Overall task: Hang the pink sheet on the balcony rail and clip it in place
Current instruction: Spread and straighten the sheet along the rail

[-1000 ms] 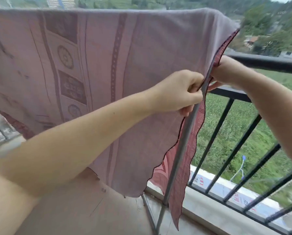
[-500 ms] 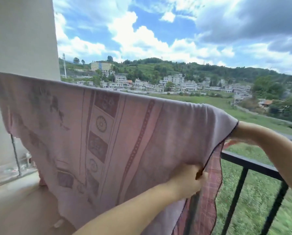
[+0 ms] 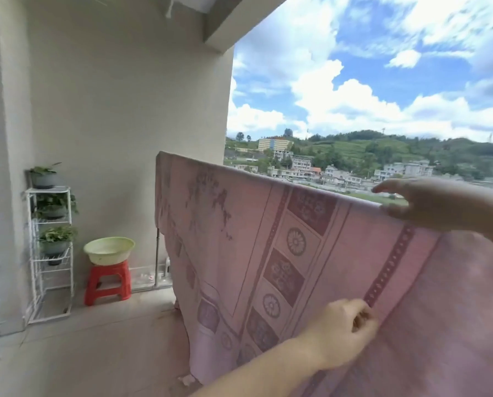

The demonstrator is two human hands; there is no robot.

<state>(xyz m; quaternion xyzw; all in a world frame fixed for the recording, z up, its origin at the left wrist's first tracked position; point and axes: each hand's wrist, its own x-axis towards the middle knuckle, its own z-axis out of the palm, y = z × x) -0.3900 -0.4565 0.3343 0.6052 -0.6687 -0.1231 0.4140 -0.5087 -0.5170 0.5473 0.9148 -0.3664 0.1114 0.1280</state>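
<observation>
From my head camera, the pink sheet (image 3: pixel 268 253) hangs draped over a high bar that it hides completely, its top edge running from the wall side down toward my right; the patterned bands and flower medallions face me, and its lower part runs out of the frame at the bottom right. My left hand (image 3: pixel 344 333) is low in front of the cloth, fingers curled together and pinching a fold of the sheet beside the dotted stripe; my forearm is cut off by the bottom edge. My right hand (image 3: pixel 417 204) is up at the sheet's top edge, fingers spread and blurred, the lower ones touching the cloth, the upper ones above it; whether it grips anything I cannot tell. The balcony railing is hidden behind the sheet. To the left, against the wall, stands a white wire rack (image 3: pixel 50 253) with potted plants (image 3: pixel 57 237), and beside it a pale green basin (image 3: pixel 109 250) sits on a red plastic stool (image 3: pixel 108 283). A thin metal pole (image 3: pixel 156 259) shows just beside the sheet's far edge.
</observation>
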